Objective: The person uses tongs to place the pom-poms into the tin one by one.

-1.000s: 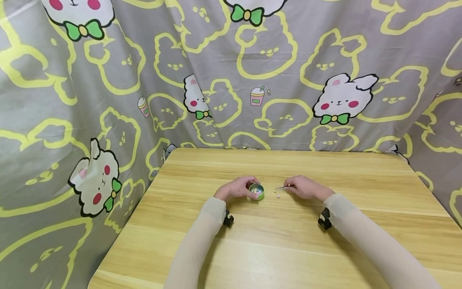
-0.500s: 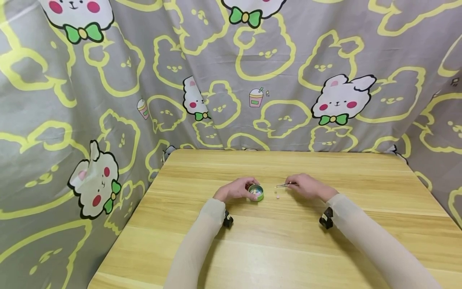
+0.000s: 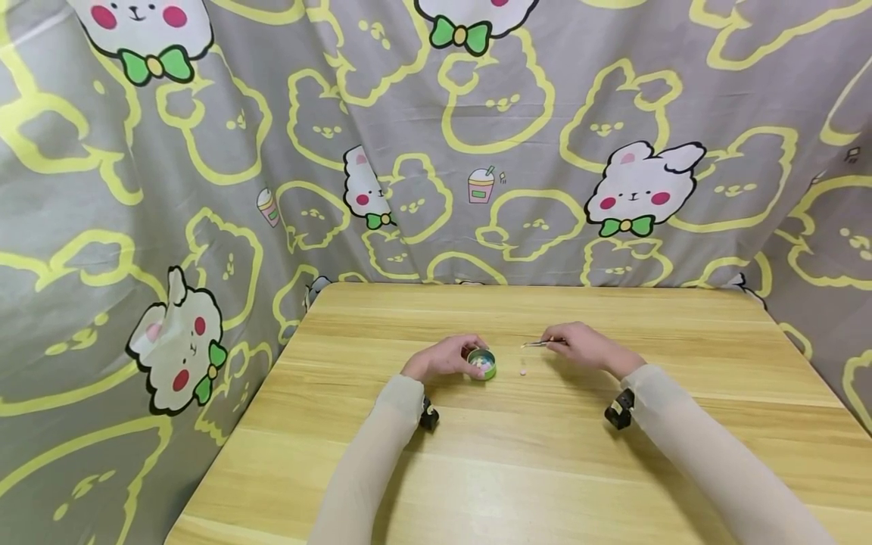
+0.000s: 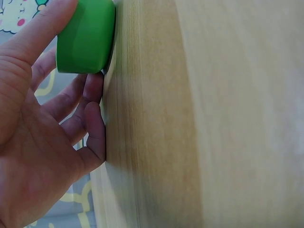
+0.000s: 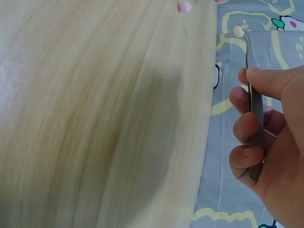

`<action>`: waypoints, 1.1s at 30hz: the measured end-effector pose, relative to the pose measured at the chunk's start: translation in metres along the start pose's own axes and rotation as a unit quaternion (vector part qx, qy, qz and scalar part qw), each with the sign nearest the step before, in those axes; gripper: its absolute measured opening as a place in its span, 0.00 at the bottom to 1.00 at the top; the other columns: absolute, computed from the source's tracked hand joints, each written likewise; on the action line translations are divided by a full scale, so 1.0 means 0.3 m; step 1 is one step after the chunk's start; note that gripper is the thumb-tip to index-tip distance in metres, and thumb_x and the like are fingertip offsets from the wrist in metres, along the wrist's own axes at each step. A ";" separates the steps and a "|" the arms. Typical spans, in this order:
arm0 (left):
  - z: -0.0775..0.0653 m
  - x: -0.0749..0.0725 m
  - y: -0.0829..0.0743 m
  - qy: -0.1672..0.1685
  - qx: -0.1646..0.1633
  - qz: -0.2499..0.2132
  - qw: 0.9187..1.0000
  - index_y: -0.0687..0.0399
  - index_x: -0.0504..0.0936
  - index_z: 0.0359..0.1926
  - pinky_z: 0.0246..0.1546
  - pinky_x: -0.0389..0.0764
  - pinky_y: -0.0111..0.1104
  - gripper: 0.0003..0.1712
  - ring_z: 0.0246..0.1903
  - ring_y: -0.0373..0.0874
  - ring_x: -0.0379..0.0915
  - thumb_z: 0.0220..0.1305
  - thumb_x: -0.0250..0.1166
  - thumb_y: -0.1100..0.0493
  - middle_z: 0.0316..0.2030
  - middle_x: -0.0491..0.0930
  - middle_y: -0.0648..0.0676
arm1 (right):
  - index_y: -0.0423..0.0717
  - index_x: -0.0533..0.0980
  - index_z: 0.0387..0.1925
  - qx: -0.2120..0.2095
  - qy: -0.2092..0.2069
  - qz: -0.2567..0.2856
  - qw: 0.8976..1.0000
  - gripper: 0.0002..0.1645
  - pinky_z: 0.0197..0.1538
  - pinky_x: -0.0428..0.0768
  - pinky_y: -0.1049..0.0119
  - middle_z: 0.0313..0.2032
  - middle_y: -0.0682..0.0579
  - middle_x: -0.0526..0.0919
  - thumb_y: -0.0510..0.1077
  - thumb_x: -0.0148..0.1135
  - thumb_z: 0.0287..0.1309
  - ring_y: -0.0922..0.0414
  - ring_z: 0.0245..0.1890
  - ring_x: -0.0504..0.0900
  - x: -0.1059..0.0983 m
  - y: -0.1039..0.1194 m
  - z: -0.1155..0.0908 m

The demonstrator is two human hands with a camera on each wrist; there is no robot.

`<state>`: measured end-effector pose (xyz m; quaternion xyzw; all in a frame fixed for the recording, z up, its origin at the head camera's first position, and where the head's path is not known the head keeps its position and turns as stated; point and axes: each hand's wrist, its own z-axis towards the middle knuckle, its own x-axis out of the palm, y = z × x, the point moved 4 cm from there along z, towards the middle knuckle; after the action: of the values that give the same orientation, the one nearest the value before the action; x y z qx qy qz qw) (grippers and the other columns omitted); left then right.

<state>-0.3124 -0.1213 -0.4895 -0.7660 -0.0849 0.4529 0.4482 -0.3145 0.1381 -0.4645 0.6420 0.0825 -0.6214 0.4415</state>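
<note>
My left hand (image 3: 446, 356) holds a small round green tin (image 3: 489, 373) on the table, thumb on the near side and fingers around the far side. Inside the open tin lie several small pastel pieces. In the left wrist view the green wall of the tin (image 4: 85, 40) shows beneath the thumb. To the right of the tin, my right hand (image 3: 579, 348) pinches metal tweezers (image 5: 256, 114) between thumb and fingers. A small pale yellow round piece (image 5: 239, 32) sits at the tweezer tips, raised over the table. A pink piece (image 3: 523, 372) lies on the wood between the hands.
The wooden table (image 3: 504, 469) extends wide around both hands. A grey curtain (image 3: 531, 136) with yellow outlines and white cartoon animals hangs behind its far edge and along the sides. Dark wrist cameras sit below both hands.
My right hand has risen and moved slightly away, with the tweezers lifting from near the table. The left hand and the tin stay in place.
</note>
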 end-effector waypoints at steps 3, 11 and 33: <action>-0.003 0.002 -0.001 0.000 0.001 -0.004 1.000 0.49 0.74 0.55 0.48 0.70 0.36 0.28 0.46 0.46 0.71 0.53 0.73 0.56 0.48 0.75 0.52 | 0.44 0.79 0.41 0.003 -0.001 0.002 1.000 0.07 0.31 0.71 0.64 0.32 0.51 0.81 0.39 0.55 0.65 0.62 0.26 0.71 -0.003 0.000 -0.001; -0.001 0.000 0.002 -0.004 -0.005 -0.004 1.000 0.49 0.74 0.54 0.47 0.71 0.35 0.27 0.45 0.45 0.71 0.53 0.73 0.57 0.46 0.75 0.51 | 0.45 0.79 0.40 -0.004 -0.006 -0.004 1.000 0.07 0.34 0.71 0.61 0.33 0.50 0.82 0.38 0.55 0.65 0.62 0.28 0.72 -0.019 0.027 0.009; 0.007 0.002 0.015 0.002 -0.003 0.002 1.000 0.46 0.74 0.54 0.45 0.71 0.33 0.27 0.43 0.41 0.71 0.53 0.73 0.55 0.44 0.75 0.47 | 0.45 0.79 0.40 -0.022 -0.005 -0.005 1.000 0.07 0.35 0.72 0.61 0.34 0.50 0.82 0.38 0.55 0.65 0.62 0.29 0.73 -0.012 0.097 0.063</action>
<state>-0.3148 -0.1222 -0.4936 -0.7688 -0.0838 0.4518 0.4448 -0.3098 0.1098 -0.4449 0.6288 0.0966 -0.6247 0.4528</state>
